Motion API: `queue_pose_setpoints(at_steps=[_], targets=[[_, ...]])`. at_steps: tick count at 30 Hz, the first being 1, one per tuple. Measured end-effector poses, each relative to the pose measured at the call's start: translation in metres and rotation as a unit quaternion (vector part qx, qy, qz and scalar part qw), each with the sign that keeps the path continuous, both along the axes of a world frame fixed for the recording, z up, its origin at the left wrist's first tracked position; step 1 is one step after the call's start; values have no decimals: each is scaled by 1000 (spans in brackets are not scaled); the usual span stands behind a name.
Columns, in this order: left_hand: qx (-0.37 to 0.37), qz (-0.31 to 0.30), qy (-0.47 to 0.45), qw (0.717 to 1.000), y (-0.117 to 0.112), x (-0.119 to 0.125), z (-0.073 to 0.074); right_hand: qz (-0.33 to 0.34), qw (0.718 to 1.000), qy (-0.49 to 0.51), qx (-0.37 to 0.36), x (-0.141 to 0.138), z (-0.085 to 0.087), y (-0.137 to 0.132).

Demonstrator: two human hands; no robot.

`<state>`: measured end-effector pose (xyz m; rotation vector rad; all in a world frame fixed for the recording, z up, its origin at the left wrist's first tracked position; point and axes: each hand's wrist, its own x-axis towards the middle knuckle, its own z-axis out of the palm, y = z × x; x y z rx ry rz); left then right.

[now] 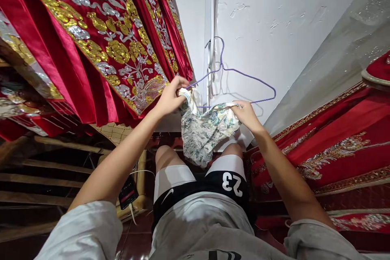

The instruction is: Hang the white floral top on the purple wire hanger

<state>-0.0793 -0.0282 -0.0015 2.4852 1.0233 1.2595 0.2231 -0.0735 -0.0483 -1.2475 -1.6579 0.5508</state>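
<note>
A small patterned garment [203, 130] in cream, grey and green hangs across the lower bar of a thin purple wire hanger [243, 75]. The hanger's hook sits against a white vertical strip on the wall. My left hand [170, 96] pinches the garment's left upper corner at the hanger's left end, fingers closed on the cloth. My right hand [247, 116] grips the garment's right upper edge by the hanger bar, fingers closed as well. The cloth droops between both hands above my knees.
Red satin drapes [100, 36] with gold and silver embroidery hang at the upper left. More red embroidered cloth [335, 150] lies at the right. A white wall [274, 16] is ahead. Wooden slats [45, 170] and a black device on a cable [128, 195] sit lower left.
</note>
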Motion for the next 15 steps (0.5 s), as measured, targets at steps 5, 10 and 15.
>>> queue_pose_setpoints(at_steps=[5, 10, 15], targets=[[-8, 73, 25, 997, 3, 8, 13, -125, 982, 89, 108, 22, -2, -2], [15, 101, 42, 994, 6, 4, 9, -162, 980, 87, 81, 74, 6, 14], [59, 196, -15, 979, 12, -1, 17, -77, 989, 118, -35, 106, 34, 13]])
